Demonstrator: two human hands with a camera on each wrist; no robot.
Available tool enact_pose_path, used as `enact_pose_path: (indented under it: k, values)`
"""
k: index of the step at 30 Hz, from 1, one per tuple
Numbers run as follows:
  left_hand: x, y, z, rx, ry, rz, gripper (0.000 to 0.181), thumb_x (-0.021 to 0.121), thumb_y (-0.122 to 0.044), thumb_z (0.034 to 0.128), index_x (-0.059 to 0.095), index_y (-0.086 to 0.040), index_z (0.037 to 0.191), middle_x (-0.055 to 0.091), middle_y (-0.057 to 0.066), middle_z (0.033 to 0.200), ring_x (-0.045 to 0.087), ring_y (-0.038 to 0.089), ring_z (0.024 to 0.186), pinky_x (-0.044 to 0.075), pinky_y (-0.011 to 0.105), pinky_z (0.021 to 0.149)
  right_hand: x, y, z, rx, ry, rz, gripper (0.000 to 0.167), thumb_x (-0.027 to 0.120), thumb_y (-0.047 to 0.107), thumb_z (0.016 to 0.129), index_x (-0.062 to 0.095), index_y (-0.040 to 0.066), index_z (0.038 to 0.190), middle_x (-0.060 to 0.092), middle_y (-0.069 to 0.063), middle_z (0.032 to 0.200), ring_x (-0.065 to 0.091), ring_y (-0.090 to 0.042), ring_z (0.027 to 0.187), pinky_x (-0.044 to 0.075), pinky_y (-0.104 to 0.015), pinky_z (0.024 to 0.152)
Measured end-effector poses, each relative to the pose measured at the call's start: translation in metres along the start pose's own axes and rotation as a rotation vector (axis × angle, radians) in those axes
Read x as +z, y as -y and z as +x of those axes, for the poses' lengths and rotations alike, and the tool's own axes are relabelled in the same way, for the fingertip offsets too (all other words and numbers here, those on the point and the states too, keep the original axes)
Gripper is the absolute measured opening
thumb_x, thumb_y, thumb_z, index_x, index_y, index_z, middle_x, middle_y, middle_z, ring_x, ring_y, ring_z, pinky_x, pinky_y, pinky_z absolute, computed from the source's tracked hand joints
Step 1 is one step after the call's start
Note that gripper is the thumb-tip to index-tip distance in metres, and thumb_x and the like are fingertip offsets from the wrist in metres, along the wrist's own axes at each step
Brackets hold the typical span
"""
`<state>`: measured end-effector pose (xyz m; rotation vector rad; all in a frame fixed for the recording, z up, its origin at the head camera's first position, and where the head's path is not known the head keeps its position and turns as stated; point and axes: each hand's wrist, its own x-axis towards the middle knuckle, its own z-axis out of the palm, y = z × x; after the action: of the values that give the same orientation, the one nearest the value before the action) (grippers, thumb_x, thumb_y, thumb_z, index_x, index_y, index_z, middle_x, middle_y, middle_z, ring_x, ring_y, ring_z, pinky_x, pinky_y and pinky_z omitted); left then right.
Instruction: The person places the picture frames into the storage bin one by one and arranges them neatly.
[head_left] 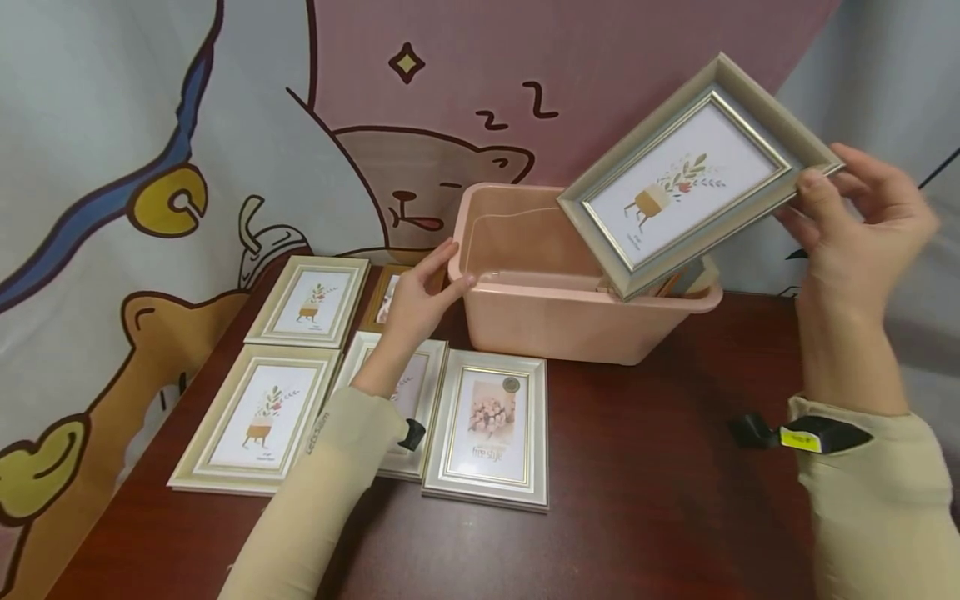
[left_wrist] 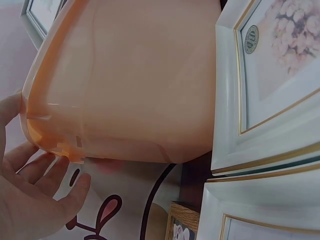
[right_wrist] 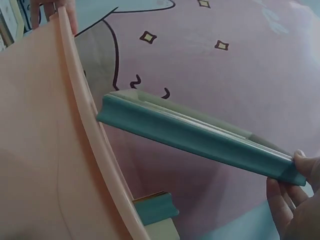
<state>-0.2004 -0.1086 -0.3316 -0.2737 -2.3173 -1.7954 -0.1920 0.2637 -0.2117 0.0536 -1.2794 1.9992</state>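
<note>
My right hand [head_left: 870, 217] pinches one corner of a picture frame [head_left: 686, 187] between thumb and fingers. The frame is tilted above the right side of a pink plastic bin [head_left: 555, 321], its plant picture facing me. In the right wrist view, the held frame [right_wrist: 200, 140] shows its edge, and its far end is close to the bin's rim [right_wrist: 95, 130]. My left hand [head_left: 420, 304] holds the bin's left rim corner, thumb and fingers on either side. Another frame edge [right_wrist: 156, 207] shows inside the bin; most of the contents are hidden.
Left of the bin, several picture frames lie face up on the dark red table [head_left: 637, 500]. Nearest the bin's front is a white frame [head_left: 487, 429]; a small wooden frame [head_left: 378, 296] is partly behind my left hand. A cartoon-printed curtain [head_left: 420, 100] hangs behind.
</note>
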Motion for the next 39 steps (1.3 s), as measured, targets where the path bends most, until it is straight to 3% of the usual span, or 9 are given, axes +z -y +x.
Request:
enact_pose_path:
  k: [5, 12, 19, 24, 35, 39]
  values:
    - [-0.001, 0.000, 0.000, 0.001, -0.001, 0.007, 0.061, 0.072, -0.021, 0.0921, 0.050, -0.007, 0.146, 0.043, 0.004, 0.158, 0.039, 0.018, 0.147, 0.035, 0.031, 0.120, 0.007, -0.006, 0.003, 0.008, -0.015, -0.014, 0.041, 0.088, -0.003, 0.068, 0.072, -0.002, 0.106, 0.056, -0.011, 0.086, 0.069, -0.018, 0.073, 0.061, -0.025, 0.063]
    - [-0.001, 0.000, 0.000, 0.004, -0.005, 0.000, 0.061, 0.073, -0.021, 0.0914, 0.050, -0.007, 0.146, 0.043, 0.005, 0.158, 0.040, 0.020, 0.147, 0.035, 0.040, 0.120, 0.012, -0.018, 0.003, -0.088, 0.006, -0.119, 0.031, 0.085, -0.003, 0.073, 0.075, -0.001, 0.102, 0.061, -0.009, 0.087, 0.072, -0.015, 0.067, 0.061, -0.019, 0.066]
    - [-0.001, 0.000, 0.000, 0.001, -0.005, 0.004, 0.061, 0.073, -0.021, 0.0916, 0.050, -0.007, 0.146, 0.043, 0.004, 0.158, 0.039, 0.019, 0.147, 0.035, 0.036, 0.120, 0.012, -0.030, 0.001, -0.103, 0.018, -0.195, 0.027, 0.081, -0.004, 0.077, 0.076, 0.001, 0.102, 0.063, -0.005, 0.088, 0.065, -0.010, 0.059, 0.059, -0.016, 0.063]
    - [-0.001, 0.000, 0.000, 0.005, -0.006, -0.006, 0.060, 0.073, -0.019, 0.0917, 0.050, -0.006, 0.146, 0.043, 0.005, 0.158, 0.039, 0.020, 0.147, 0.035, 0.041, 0.120, 0.011, -0.037, -0.001, -0.112, 0.021, -0.270, 0.025, 0.079, -0.002, 0.079, 0.076, 0.003, 0.103, 0.063, -0.002, 0.090, 0.064, -0.007, 0.060, 0.058, -0.014, 0.064]
    - [0.000, 0.000, 0.000, 0.012, -0.009, -0.004, 0.060, 0.073, -0.019, 0.0913, 0.050, -0.006, 0.146, 0.043, 0.006, 0.157, 0.039, 0.021, 0.147, 0.034, 0.041, 0.121, 0.014, -0.046, -0.016, -0.191, 0.052, -0.380, 0.024, 0.079, -0.003, 0.079, 0.077, 0.000, 0.102, 0.067, 0.003, 0.083, 0.064, 0.000, 0.055, 0.057, -0.012, 0.061]
    - [0.001, 0.000, 0.000, 0.014, -0.015, 0.003, 0.060, 0.073, -0.020, 0.0917, 0.051, -0.006, 0.145, 0.044, 0.006, 0.157, 0.040, 0.021, 0.147, 0.035, 0.043, 0.120, 0.015, -0.047, -0.024, -0.207, 0.055, -0.496, 0.024, 0.080, 0.001, 0.080, 0.078, 0.004, 0.104, 0.066, 0.009, 0.083, 0.063, 0.004, 0.059, 0.055, -0.009, 0.063]
